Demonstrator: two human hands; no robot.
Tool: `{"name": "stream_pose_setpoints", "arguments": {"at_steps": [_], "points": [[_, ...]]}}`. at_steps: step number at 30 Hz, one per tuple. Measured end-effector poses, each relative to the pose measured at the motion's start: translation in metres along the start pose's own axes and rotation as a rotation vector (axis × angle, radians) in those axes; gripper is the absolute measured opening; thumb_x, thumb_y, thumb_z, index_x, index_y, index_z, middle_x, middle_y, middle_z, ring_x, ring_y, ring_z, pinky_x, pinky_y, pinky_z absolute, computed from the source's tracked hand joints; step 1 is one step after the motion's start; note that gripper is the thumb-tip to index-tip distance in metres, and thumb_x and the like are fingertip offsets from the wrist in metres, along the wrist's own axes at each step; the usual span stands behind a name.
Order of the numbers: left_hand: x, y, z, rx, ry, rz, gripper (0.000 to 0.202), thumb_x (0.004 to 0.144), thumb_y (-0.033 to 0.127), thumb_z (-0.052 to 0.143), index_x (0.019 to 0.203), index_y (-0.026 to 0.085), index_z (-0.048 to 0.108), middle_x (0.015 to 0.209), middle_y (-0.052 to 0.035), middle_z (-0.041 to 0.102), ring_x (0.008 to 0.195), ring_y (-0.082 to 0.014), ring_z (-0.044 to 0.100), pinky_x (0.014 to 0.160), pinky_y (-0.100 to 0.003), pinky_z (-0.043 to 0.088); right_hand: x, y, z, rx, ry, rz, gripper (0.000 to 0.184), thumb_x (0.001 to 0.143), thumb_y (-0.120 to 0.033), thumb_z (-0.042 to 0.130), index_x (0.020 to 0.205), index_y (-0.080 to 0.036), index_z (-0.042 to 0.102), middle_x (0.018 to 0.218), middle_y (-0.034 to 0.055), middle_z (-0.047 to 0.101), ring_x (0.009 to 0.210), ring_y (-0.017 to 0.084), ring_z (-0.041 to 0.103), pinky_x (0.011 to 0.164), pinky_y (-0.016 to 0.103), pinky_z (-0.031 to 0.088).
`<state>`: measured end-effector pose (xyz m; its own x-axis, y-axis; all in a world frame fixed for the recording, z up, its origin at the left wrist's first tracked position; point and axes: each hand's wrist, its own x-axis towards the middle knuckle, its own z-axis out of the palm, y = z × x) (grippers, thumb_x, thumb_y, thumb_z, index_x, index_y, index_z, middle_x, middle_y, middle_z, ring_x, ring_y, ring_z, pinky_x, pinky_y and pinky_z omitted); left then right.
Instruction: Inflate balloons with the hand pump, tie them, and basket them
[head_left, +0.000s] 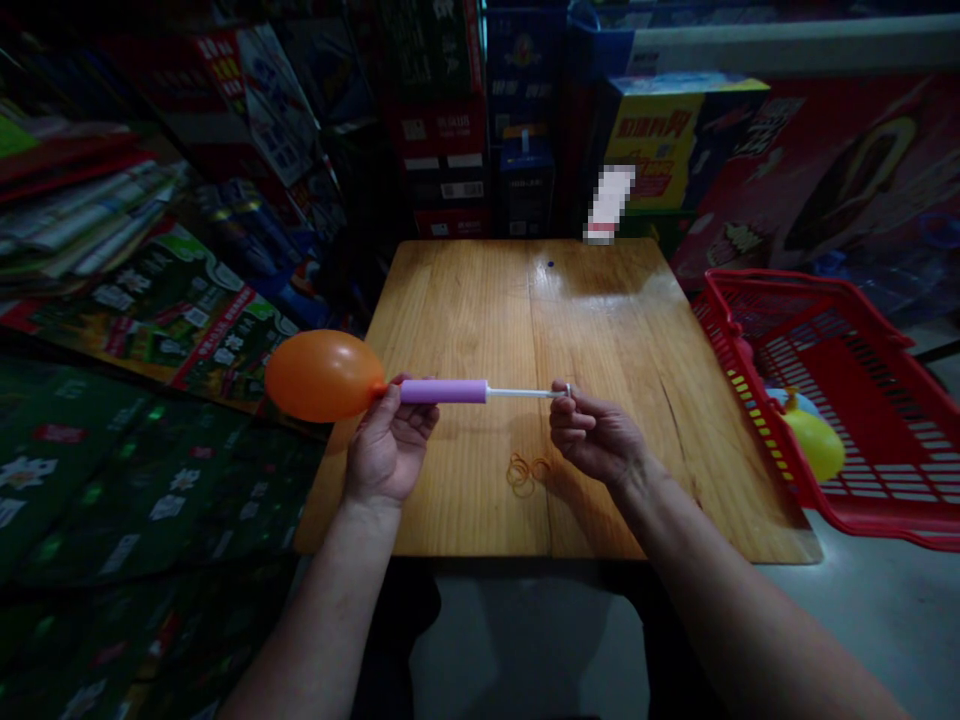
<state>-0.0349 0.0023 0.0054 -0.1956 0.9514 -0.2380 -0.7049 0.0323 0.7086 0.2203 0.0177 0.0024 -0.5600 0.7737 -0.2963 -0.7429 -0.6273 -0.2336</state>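
My left hand [390, 440] is closed around the neck of an orange balloon [324, 375] and the front end of a purple hand pump [442, 391]. The balloon is partly inflated and sticks out to the left, past the table's edge. My right hand [592, 432] pinches the handle at the end of the pump's white rod [525, 393], which is pulled out to the right. Both hands hover above the wooden table [600, 330].
Several rubber bands [525, 472] lie on the table between my hands. A red plastic basket [847, 400] at the right holds a yellow balloon [816, 440]. Stacked boxes and printed packages crowd the left side and the back.
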Motion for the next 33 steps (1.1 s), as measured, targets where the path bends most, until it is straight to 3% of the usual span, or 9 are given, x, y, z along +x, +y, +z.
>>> {"name": "stream_pose_setpoints", "arguments": {"at_steps": [5, 9, 14, 19, 27, 33], "points": [[-0.010, -0.012, 0.004, 0.054, -0.097, -0.071, 0.025, 0.087, 0.031, 0.067, 0.111, 0.023, 0.067, 0.116, -0.0100, 0.070, 0.101, -0.0202, 0.067, 0.081, -0.033, 0.054, 0.005, 0.020, 0.001, -0.042, 0.016, 0.039, 0.015, 0.087, -0.013, 0.063, 0.101, -0.015, 0.060, 0.071, -0.0016, 0.062, 0.047, 0.003, 0.043, 0.046, 0.014, 0.041], [-0.014, -0.020, 0.008, 0.038, -0.094, -0.073, 0.024, 0.086, 0.030, 0.068, 0.109, 0.023, 0.068, 0.114, -0.0100, 0.070, 0.100, -0.0190, 0.067, 0.082, -0.032, 0.054, 0.009, 0.031, 0.005, -0.039, -0.001, 0.045, 0.017, 0.087, -0.015, 0.064, 0.103, -0.015, 0.059, 0.072, -0.0014, 0.063, 0.048, 0.003, 0.044, 0.048, 0.013, 0.042], [-0.007, -0.013, 0.005, 0.032, -0.070, -0.074, 0.023, 0.084, 0.029, 0.070, 0.106, 0.022, 0.070, 0.109, -0.0095, 0.072, 0.102, -0.0202, 0.066, 0.082, -0.032, 0.054, 0.005, 0.017, 0.005, -0.057, 0.009, 0.073, 0.017, 0.086, -0.014, 0.065, 0.103, -0.014, 0.060, 0.072, -0.0009, 0.063, 0.048, 0.003, 0.045, 0.048, 0.013, 0.042], [0.001, 0.000, -0.002, 0.016, -0.012, 0.003, 0.023, 0.084, 0.030, 0.070, 0.105, 0.021, 0.070, 0.107, -0.0095, 0.072, 0.098, -0.0185, 0.067, 0.081, -0.031, 0.054, 0.000, -0.001, 0.000, -0.041, -0.004, -0.009, 0.012, 0.088, -0.012, 0.060, 0.100, -0.013, 0.060, 0.072, -0.0017, 0.062, 0.048, 0.002, 0.044, 0.047, 0.013, 0.041], [-0.007, -0.017, 0.004, 0.071, -0.073, -0.052, 0.025, 0.086, 0.032, 0.068, 0.108, 0.021, 0.069, 0.110, -0.0111, 0.071, 0.099, -0.0194, 0.067, 0.082, -0.033, 0.054, 0.008, 0.036, 0.004, -0.099, -0.005, 0.029, 0.018, 0.087, -0.018, 0.066, 0.104, -0.017, 0.059, 0.072, -0.0019, 0.062, 0.048, 0.003, 0.044, 0.049, 0.014, 0.041], [-0.005, -0.011, 0.006, 0.063, -0.067, -0.047, 0.022, 0.084, 0.030, 0.070, 0.104, 0.021, 0.070, 0.106, -0.0097, 0.072, 0.100, -0.0198, 0.067, 0.081, -0.032, 0.054, 0.007, 0.023, 0.004, -0.052, -0.004, 0.072, 0.016, 0.087, -0.015, 0.063, 0.103, -0.015, 0.059, 0.073, -0.0010, 0.062, 0.049, 0.003, 0.044, 0.049, 0.014, 0.041]]}}
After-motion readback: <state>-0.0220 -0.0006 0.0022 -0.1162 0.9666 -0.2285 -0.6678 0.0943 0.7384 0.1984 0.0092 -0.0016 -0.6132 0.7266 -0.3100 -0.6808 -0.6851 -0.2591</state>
